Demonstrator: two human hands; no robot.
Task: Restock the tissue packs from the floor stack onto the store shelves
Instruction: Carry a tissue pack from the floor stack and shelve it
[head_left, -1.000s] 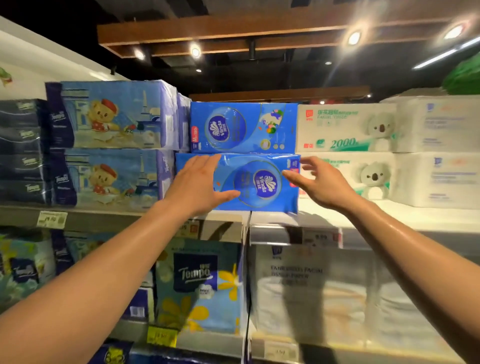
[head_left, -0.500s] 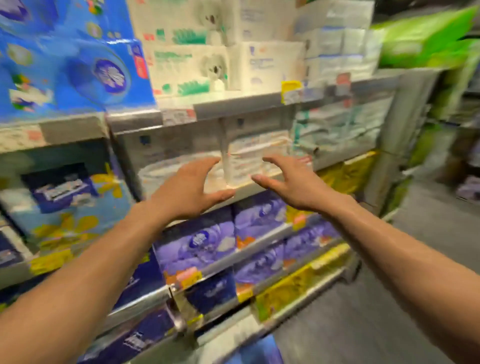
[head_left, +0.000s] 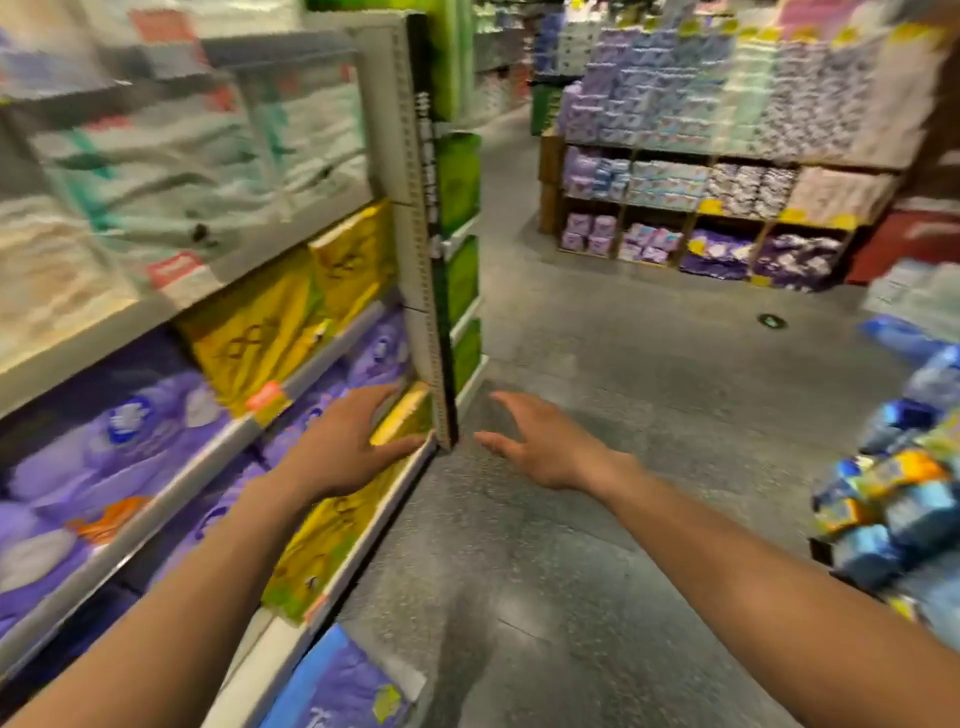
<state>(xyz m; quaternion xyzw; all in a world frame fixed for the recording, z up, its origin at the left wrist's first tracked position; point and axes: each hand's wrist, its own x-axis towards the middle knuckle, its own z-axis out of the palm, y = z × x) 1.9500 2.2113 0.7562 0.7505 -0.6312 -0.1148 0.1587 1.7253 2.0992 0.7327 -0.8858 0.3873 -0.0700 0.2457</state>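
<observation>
Facing the aisle, both hands empty

Grey aisle floor (head_left: 597, 545) fills mid-view. Store shelves (head_left: 291, 387) run down the left, loaded with purple and yellow packs; the view is blurred. Floor stack of blue tissue packs (head_left: 893, 499) sits at the far right edge, partly cut off, well apart from both hands. Left hand (head_left: 343, 452) is out flat near the shelf end, fingers spread, gripping nothing; contact with the shelf unclear. Right hand (head_left: 545, 447) is spread over bare floor, holding nothing. Likely step: fetch the next pack. Risks: the stack looks loosely heaped, so pulling a low pack could topple it; slick wrap could slip from a one-handed grab.
</observation>
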